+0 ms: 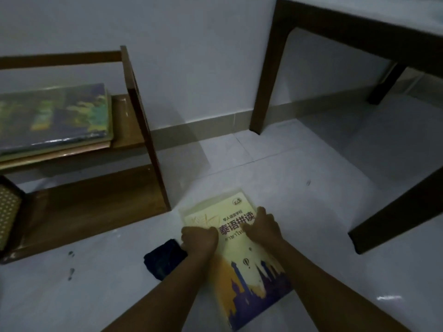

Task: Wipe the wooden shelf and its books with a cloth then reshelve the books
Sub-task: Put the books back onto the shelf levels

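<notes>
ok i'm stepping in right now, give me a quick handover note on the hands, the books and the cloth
Left hand and right hand: both pressed on the yellow book lying on the floor; neither holds the cloth.
Dark cloth: crumpled on the floor beside the left hand.
Wooden shelf: stack of books lying flat on the upper level; lower level mostly bare.
Left: reshelve the yellow book. Whether the wiping is finished cannot be told.

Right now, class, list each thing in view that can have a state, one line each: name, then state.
Yellow book: closed, flat on the floor, cover up.
Left hand: resting on the book's left edge.
Right hand: pressing on the cover.
Dark cloth: crumpled on the floor beside the book.
Wooden shelf: upright; lower board bare.
Stacked books: closed, flat on the upper board.
</notes>
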The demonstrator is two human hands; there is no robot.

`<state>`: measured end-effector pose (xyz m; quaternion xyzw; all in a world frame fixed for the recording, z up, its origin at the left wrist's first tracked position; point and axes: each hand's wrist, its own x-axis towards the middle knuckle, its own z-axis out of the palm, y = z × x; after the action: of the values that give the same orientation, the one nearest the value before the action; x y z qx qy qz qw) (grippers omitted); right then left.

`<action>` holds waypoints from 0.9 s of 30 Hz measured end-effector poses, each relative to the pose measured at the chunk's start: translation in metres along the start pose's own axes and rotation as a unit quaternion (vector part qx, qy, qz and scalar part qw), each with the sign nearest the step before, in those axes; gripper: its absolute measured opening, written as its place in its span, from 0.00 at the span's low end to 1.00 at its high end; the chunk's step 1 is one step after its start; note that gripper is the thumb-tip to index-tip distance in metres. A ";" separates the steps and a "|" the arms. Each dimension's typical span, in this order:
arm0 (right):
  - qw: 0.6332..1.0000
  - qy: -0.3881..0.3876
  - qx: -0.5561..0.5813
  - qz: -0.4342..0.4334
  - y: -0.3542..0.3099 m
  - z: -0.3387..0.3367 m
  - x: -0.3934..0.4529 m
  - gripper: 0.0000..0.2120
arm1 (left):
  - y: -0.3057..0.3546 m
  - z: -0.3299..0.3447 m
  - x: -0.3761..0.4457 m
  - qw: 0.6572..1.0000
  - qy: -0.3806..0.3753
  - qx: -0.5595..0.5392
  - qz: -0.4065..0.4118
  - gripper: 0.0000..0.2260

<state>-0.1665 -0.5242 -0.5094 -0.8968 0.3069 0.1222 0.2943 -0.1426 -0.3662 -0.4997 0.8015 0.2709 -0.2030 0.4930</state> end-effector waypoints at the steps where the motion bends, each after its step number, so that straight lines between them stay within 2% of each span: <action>1: 0.999 -0.018 0.028 0.007 0.004 -0.005 0.005 0.34 | 0.000 0.001 0.005 1.000 0.011 -0.012 -0.005 0.27; 3: 0.990 -0.078 0.118 0.020 0.015 -0.016 0.013 0.34 | -0.001 -0.001 0.008 0.999 0.019 -0.042 -0.023 0.28; 4: 0.979 -0.108 0.172 0.026 0.020 -0.023 0.014 0.30 | -0.002 -0.002 0.010 0.997 0.006 -0.069 -0.034 0.28; 6: 0.952 -0.170 0.254 0.030 0.027 -0.036 0.008 0.21 | -0.003 -0.004 0.009 0.991 -0.050 -0.116 -0.033 0.19; 8: 0.932 -0.200 0.303 0.005 0.032 -0.049 0.000 0.16 | 0.003 -0.007 0.004 0.986 -0.100 -0.136 -0.010 0.11; 10: 0.919 -0.205 0.335 -0.024 0.033 -0.059 -0.009 0.15 | 0.012 -0.013 -0.007 0.982 -0.132 -0.133 0.027 0.13; 14: 0.910 -0.153 0.375 -0.089 0.019 -0.086 -0.036 0.16 | 0.043 -0.041 -0.040 0.974 -0.142 -0.111 0.135 0.13; 17: 0.903 -0.099 0.395 -0.141 -0.007 -0.106 -0.064 0.15 | 0.069 -0.078 -0.068 0.956 -0.154 -0.104 0.226 0.16; 20: 0.889 -0.056 0.413 -0.190 -0.043 -0.122 -0.101 0.14 | 0.086 -0.136 -0.092 0.937 -0.165 -0.081 0.297 0.15; 22: 0.878 -0.045 0.421 -0.224 -0.068 -0.127 -0.125 0.16 | 0.092 -0.177 -0.103 0.919 -0.172 -0.062 0.349 0.18; 24: 0.868 -0.041 0.421 -0.260 -0.097 -0.123 -0.149 0.18 | 0.089 -0.221 -0.112 0.900 -0.152 -0.037 0.407 0.22; 27: 0.852 -0.048 0.423 -0.305 -0.138 -0.102 -0.182 0.21 | 0.072 -0.279 -0.118 0.881 -0.080 -0.014 0.465 0.23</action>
<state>-0.2189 -0.4101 -0.2924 -0.7274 0.0259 -0.0724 0.6819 -0.1717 -0.1687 -0.2608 0.8091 -0.1707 -0.0098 0.5623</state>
